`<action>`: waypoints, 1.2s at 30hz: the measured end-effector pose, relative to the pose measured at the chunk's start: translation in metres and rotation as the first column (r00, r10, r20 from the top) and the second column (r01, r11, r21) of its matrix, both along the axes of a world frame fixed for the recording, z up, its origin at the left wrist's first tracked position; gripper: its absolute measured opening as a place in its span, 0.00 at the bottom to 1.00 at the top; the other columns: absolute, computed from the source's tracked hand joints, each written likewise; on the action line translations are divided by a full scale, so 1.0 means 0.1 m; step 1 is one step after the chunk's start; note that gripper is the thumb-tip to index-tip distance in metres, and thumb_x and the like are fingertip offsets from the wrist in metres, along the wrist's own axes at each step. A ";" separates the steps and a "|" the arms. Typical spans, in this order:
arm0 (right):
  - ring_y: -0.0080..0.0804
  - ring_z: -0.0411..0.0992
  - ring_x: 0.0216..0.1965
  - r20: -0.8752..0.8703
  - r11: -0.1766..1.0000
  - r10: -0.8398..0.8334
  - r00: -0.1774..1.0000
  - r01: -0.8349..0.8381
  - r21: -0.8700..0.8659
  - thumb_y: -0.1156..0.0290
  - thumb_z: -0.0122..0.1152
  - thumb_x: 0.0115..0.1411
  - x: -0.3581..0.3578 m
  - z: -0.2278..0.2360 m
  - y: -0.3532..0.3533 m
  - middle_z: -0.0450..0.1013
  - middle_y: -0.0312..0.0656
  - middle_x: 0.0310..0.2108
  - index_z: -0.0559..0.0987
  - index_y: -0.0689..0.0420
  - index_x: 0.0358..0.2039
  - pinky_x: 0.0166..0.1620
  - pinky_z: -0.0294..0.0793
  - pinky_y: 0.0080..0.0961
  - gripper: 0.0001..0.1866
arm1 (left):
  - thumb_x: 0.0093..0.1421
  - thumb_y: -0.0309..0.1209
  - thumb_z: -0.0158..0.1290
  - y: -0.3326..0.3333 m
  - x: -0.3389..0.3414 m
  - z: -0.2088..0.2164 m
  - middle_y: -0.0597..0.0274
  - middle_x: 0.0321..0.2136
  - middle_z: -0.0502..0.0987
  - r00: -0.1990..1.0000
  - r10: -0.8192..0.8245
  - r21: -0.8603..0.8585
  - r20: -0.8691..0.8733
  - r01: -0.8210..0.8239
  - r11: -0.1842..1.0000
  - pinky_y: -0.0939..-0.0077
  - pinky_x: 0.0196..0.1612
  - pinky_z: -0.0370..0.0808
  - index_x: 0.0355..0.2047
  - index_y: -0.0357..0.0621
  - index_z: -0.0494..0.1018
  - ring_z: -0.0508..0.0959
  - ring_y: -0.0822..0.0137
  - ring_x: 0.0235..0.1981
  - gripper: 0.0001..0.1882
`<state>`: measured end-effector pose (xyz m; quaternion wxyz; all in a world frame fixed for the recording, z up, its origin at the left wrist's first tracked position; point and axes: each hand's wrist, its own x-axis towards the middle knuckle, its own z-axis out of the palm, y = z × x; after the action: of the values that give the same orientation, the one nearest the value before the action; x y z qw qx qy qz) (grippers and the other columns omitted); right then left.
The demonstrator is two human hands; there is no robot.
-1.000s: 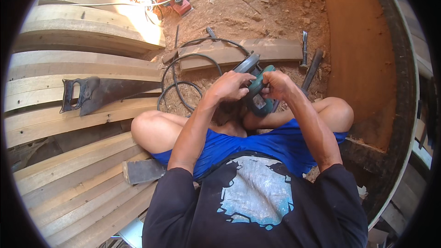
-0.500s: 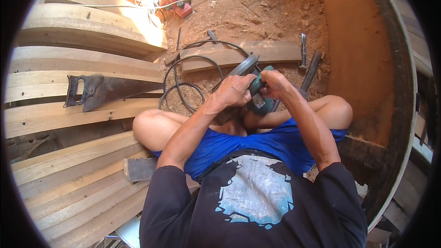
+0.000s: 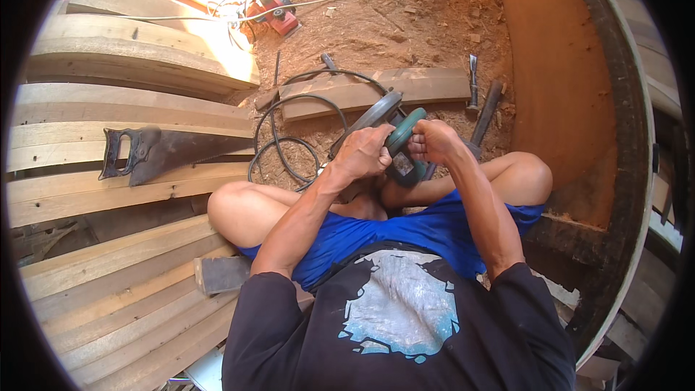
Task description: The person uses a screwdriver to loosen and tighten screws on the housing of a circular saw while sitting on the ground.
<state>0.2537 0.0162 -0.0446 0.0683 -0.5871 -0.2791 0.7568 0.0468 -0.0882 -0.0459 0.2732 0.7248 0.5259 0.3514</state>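
Between my bent legs I have a teal-green circular saw with a grey rounded blade guard, tilted on its side. My left hand is closed around the saw's body next to the guard. On the other side, my right hand is curled into a fist against the green handle. Whatever its fingers pinch is hidden from view. A black cord loops on the ground to the left of the saw.
A wooden plank lies ahead, with a chisel and a hammer at its right. Stacked boards fill the left side, carrying a handsaw and a dark block. A red power tool sits farther off. A brown panel stands at right.
My right hand has shifted slightly down along the green handle, so more of the handle shows. The left hand keeps its hold. The whole view has moved a little.
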 end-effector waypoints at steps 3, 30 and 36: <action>0.28 0.77 0.33 -0.127 0.997 -0.073 0.989 0.069 -0.039 0.68 0.62 0.62 0.07 0.03 -0.12 0.75 0.34 0.30 0.78 0.54 0.38 0.42 0.78 0.32 0.06 | 0.51 0.25 0.54 0.02 -0.07 0.09 0.39 0.32 0.81 1.000 -0.027 -0.134 -0.009 0.026 0.991 0.54 0.38 0.80 0.59 0.41 0.71 0.82 0.41 0.31 0.30; 0.54 0.77 0.55 0.402 0.364 0.202 0.893 -0.449 0.816 0.49 0.65 0.67 -0.64 1.04 0.78 0.74 0.65 0.56 0.70 0.69 0.65 0.63 0.75 0.47 0.39 | 0.56 0.19 0.54 0.90 -0.92 0.15 0.52 0.38 0.83 0.616 0.468 -0.575 0.633 -0.029 0.817 0.75 0.38 0.82 0.69 0.34 0.55 0.83 0.70 0.33 0.40; 0.46 0.76 0.53 -0.041 0.898 -0.159 0.986 0.162 0.410 0.49 0.71 0.61 -0.15 0.23 -0.52 0.70 0.57 0.59 0.64 0.67 0.67 0.47 0.84 0.41 0.46 | 0.55 0.19 0.54 0.95 -0.71 0.33 0.51 0.38 0.84 0.813 0.342 -0.536 0.471 -0.044 0.843 0.77 0.38 0.80 0.71 0.34 0.56 0.82 0.72 0.34 0.41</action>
<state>0.2384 -0.0361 -0.0216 0.2534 -0.5782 -0.3825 0.6747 -0.0238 0.0065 -0.0129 0.5523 0.4370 0.5709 0.4221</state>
